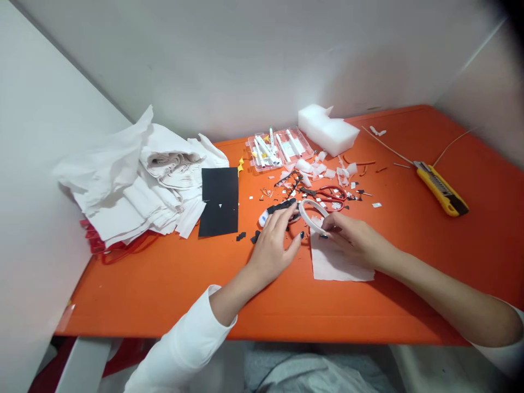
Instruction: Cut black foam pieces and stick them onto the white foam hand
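Observation:
My left hand (pixel 274 243) lies on the orange table (pixel 164 284) with fingers stretched out, tips reaching a white marker with a black strip (pixel 273 210). My right hand (pixel 347 237) rests on a white sheet (pixel 338 262) and pinches the near end of a curved white band (pixel 308 208). Red-handled scissors (pixel 329 195) lie just beyond the band among small white and black scraps.
A black sheet (pixel 220 200) lies left of my hands, beside a heap of white paper (pixel 135 180). A clear case of markers (pixel 276 148) and a white foam block (pixel 327 131) sit at the back. A yellow utility knife (pixel 441 189) lies at the right.

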Available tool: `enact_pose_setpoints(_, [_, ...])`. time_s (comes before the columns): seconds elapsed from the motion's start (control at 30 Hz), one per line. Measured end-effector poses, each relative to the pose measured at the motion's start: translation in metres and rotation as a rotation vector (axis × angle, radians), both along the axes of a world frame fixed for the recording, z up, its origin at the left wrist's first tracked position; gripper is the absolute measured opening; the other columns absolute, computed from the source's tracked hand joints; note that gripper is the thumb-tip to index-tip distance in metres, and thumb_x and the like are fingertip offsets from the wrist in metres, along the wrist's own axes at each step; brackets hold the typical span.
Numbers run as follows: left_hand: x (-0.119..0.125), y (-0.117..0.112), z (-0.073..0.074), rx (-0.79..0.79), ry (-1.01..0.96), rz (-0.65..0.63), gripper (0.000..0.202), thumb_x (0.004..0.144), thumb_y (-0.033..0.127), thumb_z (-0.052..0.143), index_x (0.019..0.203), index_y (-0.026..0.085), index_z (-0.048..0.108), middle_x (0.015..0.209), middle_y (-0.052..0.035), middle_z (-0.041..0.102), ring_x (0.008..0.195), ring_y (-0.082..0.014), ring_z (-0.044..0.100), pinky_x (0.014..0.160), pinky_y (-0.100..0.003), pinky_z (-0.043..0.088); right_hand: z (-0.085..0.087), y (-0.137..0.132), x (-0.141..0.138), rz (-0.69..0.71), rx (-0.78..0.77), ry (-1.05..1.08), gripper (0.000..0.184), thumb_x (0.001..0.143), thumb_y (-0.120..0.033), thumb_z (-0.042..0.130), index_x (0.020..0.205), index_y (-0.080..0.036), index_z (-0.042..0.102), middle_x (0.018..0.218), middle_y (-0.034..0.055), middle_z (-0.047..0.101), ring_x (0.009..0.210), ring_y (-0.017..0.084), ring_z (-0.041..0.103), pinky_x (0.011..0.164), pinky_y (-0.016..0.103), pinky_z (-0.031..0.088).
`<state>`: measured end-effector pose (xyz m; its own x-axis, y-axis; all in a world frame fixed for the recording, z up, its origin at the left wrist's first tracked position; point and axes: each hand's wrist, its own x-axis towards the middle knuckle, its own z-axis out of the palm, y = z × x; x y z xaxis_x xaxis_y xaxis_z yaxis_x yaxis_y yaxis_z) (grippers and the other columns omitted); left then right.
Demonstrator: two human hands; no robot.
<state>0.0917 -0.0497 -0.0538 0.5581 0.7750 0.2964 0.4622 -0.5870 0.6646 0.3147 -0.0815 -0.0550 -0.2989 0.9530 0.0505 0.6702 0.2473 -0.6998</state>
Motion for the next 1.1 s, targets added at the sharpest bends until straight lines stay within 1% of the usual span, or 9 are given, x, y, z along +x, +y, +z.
enact_pose_setpoints(0.2, [0.001,0.000,0.002,0.015,-0.016,-0.021,0.048,0.089,0.014,0.049,0.136,0.025,0.044,0.122,-0.0097,0.054,0.118,-0.0211,0.049,0.102,-0.040,0.041,0.004,-0.001,0.000,0.041,0.006,0.031,0.007,0.089,-0.022,0.047,0.090,-0.022,0.054,0.079,0.0023,0.066,0.065,0.016,0.060,0.061,0.025,0.044])
enact_pose_setpoints(0.37, [0.001,0.000,0.004,0.093,-0.024,-0.036,0.036,0.088,0.013,0.051,0.123,0.021,0.054,0.119,-0.0093,0.057,0.115,-0.0194,0.051,0.100,-0.037,0.041,0.008,-0.001,-0.001,0.011,0.010,0.077,0.018,0.092,-0.032,0.048,0.101,-0.021,0.058,0.085,0.0043,0.069,0.069,0.017,0.062,0.063,0.025,0.046])
enact_pose_setpoints(0.47, [0.001,0.001,0.005,0.096,-0.044,-0.061,0.029,0.089,0.014,0.051,0.116,0.020,0.057,0.115,-0.0091,0.059,0.112,-0.0189,0.053,0.097,-0.037,0.043,0.006,-0.001,-0.001,0.031,-0.004,0.105,0.023,0.094,-0.031,0.044,0.108,-0.021,0.059,0.094,0.0057,0.070,0.072,0.017,0.064,0.066,0.027,0.047])
enact_pose_setpoints(0.57, [0.003,0.001,0.005,0.057,-0.076,-0.083,0.024,0.089,0.015,0.053,0.111,0.019,0.059,0.111,-0.0083,0.061,0.109,-0.0181,0.055,0.094,-0.035,0.044,0.002,-0.002,-0.003,0.066,-0.023,0.176,0.024,0.093,-0.027,0.043,0.111,-0.021,0.059,0.104,0.0076,0.069,0.083,0.019,0.065,0.073,0.029,0.049])
enact_pose_setpoints(0.73, [0.010,-0.006,0.003,-0.085,-0.155,-0.057,0.015,0.088,0.018,0.055,0.102,0.019,0.059,0.103,-0.0063,0.064,0.098,-0.0162,0.060,0.084,-0.030,0.049,0.003,-0.003,-0.008,-0.003,-0.035,0.267,0.026,0.094,-0.032,0.043,0.109,-0.022,0.062,0.113,0.0077,0.068,0.097,0.022,0.065,0.081,0.032,0.050])
enact_pose_setpoints(0.8, [0.012,-0.009,0.002,-0.158,-0.210,-0.018,0.021,0.087,0.018,0.057,0.108,0.020,0.055,0.101,-0.0052,0.064,0.092,-0.0142,0.062,0.077,-0.026,0.050,0.005,-0.004,-0.009,-0.051,-0.001,0.260,0.025,0.093,-0.031,0.045,0.105,-0.022,0.065,0.108,0.0067,0.070,0.095,0.022,0.065,0.080,0.031,0.050])
enact_pose_setpoints(0.87, [0.014,-0.010,0.002,-0.183,-0.247,0.020,0.034,0.087,0.018,0.058,0.119,0.021,0.049,0.098,-0.0041,0.065,0.088,-0.0128,0.063,0.075,-0.024,0.050,0.008,-0.006,-0.010,-0.093,0.035,0.221,0.023,0.092,-0.028,0.047,0.098,-0.022,0.068,0.100,0.0058,0.072,0.085,0.020,0.066,0.073,0.029,0.050])
enact_pose_setpoints(0.97, [0.013,-0.009,0.004,-0.078,-0.198,0.007,0.035,0.088,0.019,0.057,0.122,0.023,0.054,0.096,-0.0044,0.064,0.091,-0.0145,0.062,0.080,-0.027,0.049,0.014,-0.009,-0.012,-0.129,0.053,0.201,0.023,0.089,-0.027,0.049,0.095,-0.022,0.070,0.095,0.0054,0.073,0.071,0.017,0.064,0.062,0.026,0.049])
enact_pose_setpoints(1.1, [0.013,-0.007,0.009,0.121,-0.163,-0.023,0.020,0.088,0.020,0.058,0.105,0.022,0.067,0.094,-0.0060,0.065,0.092,-0.0169,0.060,0.082,-0.032,0.048,0.018,-0.012,-0.017,-0.122,0.018,0.269,0.024,0.090,-0.026,0.048,0.100,-0.021,0.070,0.093,0.0050,0.074,0.069,0.016,0.064,0.060,0.025,0.048])
